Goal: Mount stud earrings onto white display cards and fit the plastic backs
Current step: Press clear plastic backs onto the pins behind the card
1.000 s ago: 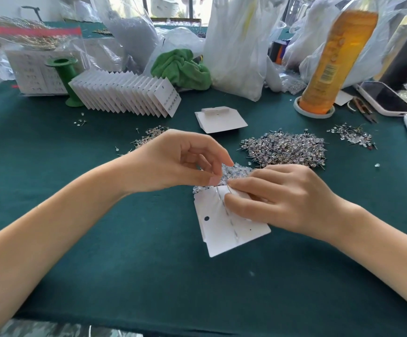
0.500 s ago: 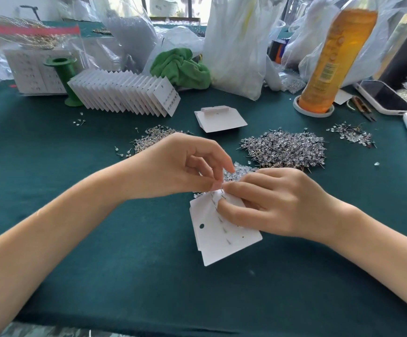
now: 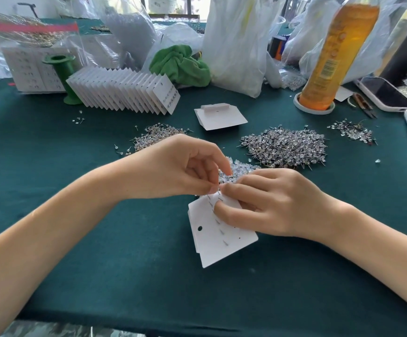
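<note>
Mid-task, by the look of it; row of finished cards (image 3: 124,91) leaning at the back of the table (image 3: 100,276); big earring pile (image 3: 285,148) unmounted. Current card (image 3: 219,237) just above the table near the centre, several posts poking through, some holes empty. Right hand (image 3: 270,203) curled on the card's top edge, grip closed on it. Left hand (image 3: 173,169) pinching something tiny at that edge; cannot tell whether back or stud.

Two hands (image 3: 173,166), two phones (image 3: 384,93), one bottle (image 3: 338,57)

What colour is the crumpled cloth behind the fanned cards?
Green cloth, clearest in the head view.
</note>
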The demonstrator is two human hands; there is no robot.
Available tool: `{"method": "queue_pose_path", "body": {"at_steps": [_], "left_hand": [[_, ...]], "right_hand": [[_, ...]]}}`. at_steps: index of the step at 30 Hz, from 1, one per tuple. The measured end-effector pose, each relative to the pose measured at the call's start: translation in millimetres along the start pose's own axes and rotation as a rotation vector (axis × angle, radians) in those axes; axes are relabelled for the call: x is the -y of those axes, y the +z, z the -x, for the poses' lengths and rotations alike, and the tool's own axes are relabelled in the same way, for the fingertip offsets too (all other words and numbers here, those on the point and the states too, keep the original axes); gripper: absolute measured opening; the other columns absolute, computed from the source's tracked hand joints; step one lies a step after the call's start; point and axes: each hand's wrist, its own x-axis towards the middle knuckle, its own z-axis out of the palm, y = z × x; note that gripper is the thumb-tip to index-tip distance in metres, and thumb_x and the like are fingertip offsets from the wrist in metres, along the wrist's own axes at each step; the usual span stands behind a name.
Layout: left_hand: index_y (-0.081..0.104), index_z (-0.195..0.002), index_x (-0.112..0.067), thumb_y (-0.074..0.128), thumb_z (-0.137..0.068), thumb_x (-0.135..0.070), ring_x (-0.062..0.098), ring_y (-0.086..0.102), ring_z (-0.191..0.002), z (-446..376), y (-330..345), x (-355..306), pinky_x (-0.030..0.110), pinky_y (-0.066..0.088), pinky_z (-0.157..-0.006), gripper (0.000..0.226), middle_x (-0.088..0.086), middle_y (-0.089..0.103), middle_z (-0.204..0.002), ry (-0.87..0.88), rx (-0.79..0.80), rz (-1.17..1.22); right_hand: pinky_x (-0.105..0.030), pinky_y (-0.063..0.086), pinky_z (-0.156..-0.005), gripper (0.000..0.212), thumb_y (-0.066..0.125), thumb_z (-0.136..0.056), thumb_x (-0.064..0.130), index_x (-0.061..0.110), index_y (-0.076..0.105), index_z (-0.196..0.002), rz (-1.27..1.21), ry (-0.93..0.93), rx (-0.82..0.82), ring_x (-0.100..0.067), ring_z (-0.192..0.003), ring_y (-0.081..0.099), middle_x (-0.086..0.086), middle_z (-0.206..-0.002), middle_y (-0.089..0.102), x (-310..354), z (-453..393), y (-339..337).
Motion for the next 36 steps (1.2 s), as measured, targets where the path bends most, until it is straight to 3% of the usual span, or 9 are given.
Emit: {"method": "queue_pose_path", "body": {"at_steps": [36], "left_hand": [[0.068,-0.100,-0.020,0.073,-0.078,-0.003,0.008,0.066,-0.071,-2.1,-2.7,-2.8,0.023,0.054,-0.073,0.028,-0.007,0.070,-0.079,0.075,-0.013,-0.166]], "right_hand": [[-0.030,0.051,-0.049,0.021,0.068,-0.079,-0.006,0.013,0.073,-0.084,0.022,-0.042,0.004,-0.022,-0.055,0.059,-0.006,-0.069,0.067,-1.2,-1.1,0.2]]}}
